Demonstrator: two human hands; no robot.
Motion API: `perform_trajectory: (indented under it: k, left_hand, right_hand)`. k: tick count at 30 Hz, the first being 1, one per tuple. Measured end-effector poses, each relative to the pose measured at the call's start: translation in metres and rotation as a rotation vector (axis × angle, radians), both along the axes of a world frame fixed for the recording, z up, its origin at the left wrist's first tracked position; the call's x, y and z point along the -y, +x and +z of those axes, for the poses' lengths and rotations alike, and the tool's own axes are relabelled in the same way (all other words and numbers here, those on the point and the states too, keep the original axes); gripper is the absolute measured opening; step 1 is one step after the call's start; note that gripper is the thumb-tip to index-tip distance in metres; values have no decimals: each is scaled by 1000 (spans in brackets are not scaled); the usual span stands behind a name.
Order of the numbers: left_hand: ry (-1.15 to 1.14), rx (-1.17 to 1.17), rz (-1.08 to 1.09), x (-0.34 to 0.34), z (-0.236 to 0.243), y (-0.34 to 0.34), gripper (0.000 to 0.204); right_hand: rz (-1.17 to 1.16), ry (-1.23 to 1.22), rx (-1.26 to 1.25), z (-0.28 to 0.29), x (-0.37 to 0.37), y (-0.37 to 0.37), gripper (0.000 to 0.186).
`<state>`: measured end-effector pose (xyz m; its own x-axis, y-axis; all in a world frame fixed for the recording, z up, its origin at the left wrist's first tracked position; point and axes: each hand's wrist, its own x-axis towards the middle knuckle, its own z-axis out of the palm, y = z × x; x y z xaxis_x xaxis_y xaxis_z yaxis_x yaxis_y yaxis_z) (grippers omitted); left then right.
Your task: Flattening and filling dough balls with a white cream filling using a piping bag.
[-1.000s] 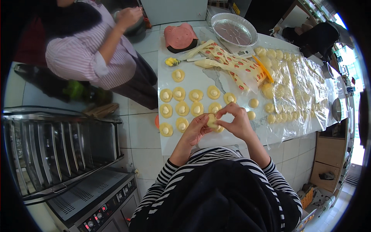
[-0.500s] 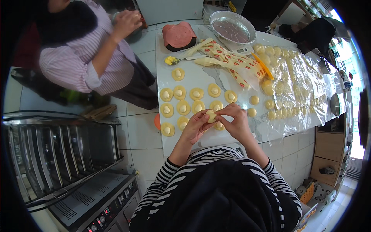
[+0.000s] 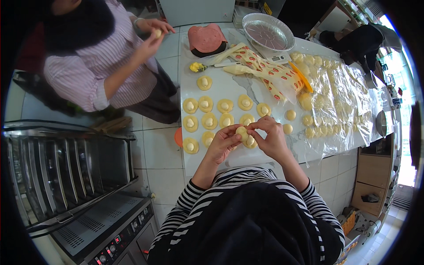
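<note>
The white table fills the frame's centre, rows of flat dough rounds with filling dabs at centre left. Since a second ago, left hand and right hand have kept pinching one dough ball at centre, now rounder, seemingly nearly sealed.

Free room and obstacles at the white table. The near-left corner lies bare. Ahead of the left hand and right hand (both pinched on one dough ball), rows of filled dough discs crowd the surface, narrow gaps between them. Rightward, plastic-covered dough balls block passage. Beyond, piping bags and a foil pan close the far edge. A co-worker occupies the table's left side.
</note>
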<state>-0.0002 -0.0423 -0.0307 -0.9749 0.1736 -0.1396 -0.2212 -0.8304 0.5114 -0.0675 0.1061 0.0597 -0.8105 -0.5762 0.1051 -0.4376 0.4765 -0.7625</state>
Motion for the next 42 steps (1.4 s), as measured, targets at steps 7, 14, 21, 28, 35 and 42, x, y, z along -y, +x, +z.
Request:
perform_trajectory:
  k: [7,14,21,28,35,42]
  left_hand:
    - [37,46,61,-2,-7,7,34]
    - [142,202,-71,-7,14,3,33]
    - [-103,124,68,-16,4,5,32]
    - [-143,-59,104,-17,11,5,36]
    - [-108,149,136,-36,-3,9,45]
    - [-72,69,108,-68,12,7,37]
  right_hand:
    - [44,-95,-22,0,0,-1,14]
    - [61,-35,-256,-10,-7,3,18]
    - [-127,-51,-149,-11,-8,11,13]
    - [-140,-156,229,0,-16,8,12]
    - [-19,-195,-222,-19,-32,15,16]
    - [-108,-159,-245,-16,-68,17,10]
